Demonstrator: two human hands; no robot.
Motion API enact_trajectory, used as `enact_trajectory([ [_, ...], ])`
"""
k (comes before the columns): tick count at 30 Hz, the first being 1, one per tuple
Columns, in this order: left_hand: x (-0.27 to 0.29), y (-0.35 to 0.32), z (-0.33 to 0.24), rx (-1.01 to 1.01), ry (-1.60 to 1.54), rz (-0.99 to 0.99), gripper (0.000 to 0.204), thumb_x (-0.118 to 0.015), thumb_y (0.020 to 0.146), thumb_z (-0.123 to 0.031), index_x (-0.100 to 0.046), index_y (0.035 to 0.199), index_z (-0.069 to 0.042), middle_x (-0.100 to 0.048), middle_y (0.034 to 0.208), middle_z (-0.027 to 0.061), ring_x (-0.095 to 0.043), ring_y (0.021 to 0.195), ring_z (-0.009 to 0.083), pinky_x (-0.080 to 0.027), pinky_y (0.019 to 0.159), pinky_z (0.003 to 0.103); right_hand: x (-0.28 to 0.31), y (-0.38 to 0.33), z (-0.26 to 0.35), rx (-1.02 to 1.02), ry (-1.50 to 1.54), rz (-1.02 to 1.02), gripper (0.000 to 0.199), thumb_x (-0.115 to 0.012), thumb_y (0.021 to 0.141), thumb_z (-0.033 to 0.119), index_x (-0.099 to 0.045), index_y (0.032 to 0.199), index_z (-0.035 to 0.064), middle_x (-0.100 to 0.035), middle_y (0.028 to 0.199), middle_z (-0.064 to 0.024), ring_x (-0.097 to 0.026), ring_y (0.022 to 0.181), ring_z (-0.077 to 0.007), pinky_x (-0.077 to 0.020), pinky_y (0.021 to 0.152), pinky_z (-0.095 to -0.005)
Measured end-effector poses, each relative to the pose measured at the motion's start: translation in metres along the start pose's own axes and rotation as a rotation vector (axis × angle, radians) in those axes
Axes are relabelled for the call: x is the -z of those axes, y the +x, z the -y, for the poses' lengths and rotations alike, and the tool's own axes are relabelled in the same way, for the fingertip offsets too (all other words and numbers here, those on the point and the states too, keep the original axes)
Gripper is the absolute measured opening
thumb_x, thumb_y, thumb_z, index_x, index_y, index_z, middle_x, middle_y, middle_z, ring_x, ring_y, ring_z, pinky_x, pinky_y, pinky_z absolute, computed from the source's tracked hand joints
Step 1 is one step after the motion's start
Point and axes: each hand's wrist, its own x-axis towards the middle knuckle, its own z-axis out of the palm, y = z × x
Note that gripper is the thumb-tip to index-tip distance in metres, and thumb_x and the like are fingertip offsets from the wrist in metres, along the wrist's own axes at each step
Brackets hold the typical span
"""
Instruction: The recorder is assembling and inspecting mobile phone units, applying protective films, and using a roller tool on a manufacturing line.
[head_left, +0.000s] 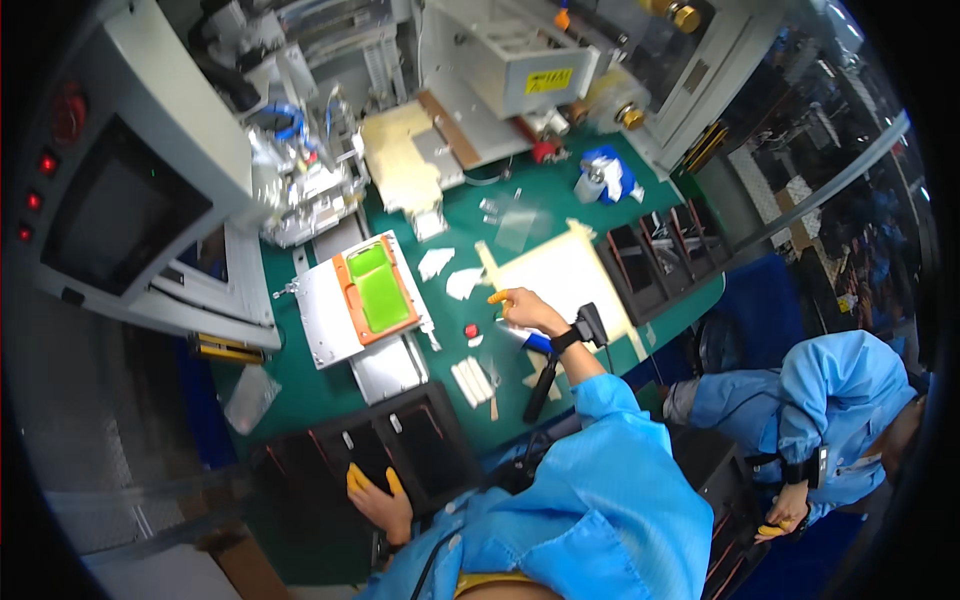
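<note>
Hands worked apart at the green counter (300,390): right hand (527,310), fingers (497,296) narrowed and pressing a cream sheet (565,275), needed light, flat pressure, while left hand (383,500), fingers spread wide, steadied a black tray (440,455).

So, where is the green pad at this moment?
In the head view, the green pad lies in an orange frame on a metal plate, left of the right hand, near the machine.
</note>
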Motion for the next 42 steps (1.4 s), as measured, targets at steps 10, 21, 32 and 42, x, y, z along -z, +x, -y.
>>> enact_trajectory([
  [10,0.007,-0.006,-0.002,0.047,0.047,0.021,0.059,-0.053,0.079,-0.029,-0.033,0.124,0.003,-0.037,0.12,0.0204,-0.035,0.11,0.0363,-0.027,0.094,0.042,0.087,0.1,-0.03,0.146,0.331,-0.98,0.046,-0.059,0.074,0.007,-0.045,0.118,0.0043,-0.055,0.094,-0.0141,-0.057,0.084,-0.025,-0.0469,0.071,-0.0327],
  [21,0.015,0.0,-0.005,0.055,-0.015,0.023,0.062,-0.054,0.079,-0.032,-0.034,0.123,0.007,-0.041,0.119,0.0239,-0.037,0.109,0.038,-0.028,0.093,0.043,-0.111,0.027,0.099,0.581,0.034,-0.583,0.024,-0.056,0.077,0.01,-0.055,0.1,0.0024,-0.055,0.097,-0.0163,-0.053,0.09,-0.0302,-0.042,0.077,-0.0358],
  [32,0.034,-0.013,0.023,0.003,-0.58,0.269,0.046,-0.059,0.072,-0.013,-0.043,0.112,0.004,-0.037,0.119,0.025,-0.035,0.112,0.039,-0.03,0.092,0.042,-0.349,-0.094,0.134,0.632,-0.548,0.133,0.016,-0.059,0.071,0.016,-0.054,0.071,0.0008,-0.059,0.066,-0.0181,-0.06,0.06,-0.0336,-0.0496,0.053,-0.0399],
  [42,0.121,0.023,0.042,0.444,-1.062,0.183,0.024,-0.055,0.081,-0.005,-0.055,0.104,0.002,-0.061,0.089,0.0068,-0.055,0.08,0.0084,-0.044,0.069,0.019,-0.367,-0.103,0.117,0.283,0.124,0.035,0.044,-0.065,0.067,0.008,-0.036,0.098,-0.0018,-0.059,0.073,-0.0178,-0.059,0.068,-0.0374,-0.0471,0.06,-0.0435],
])
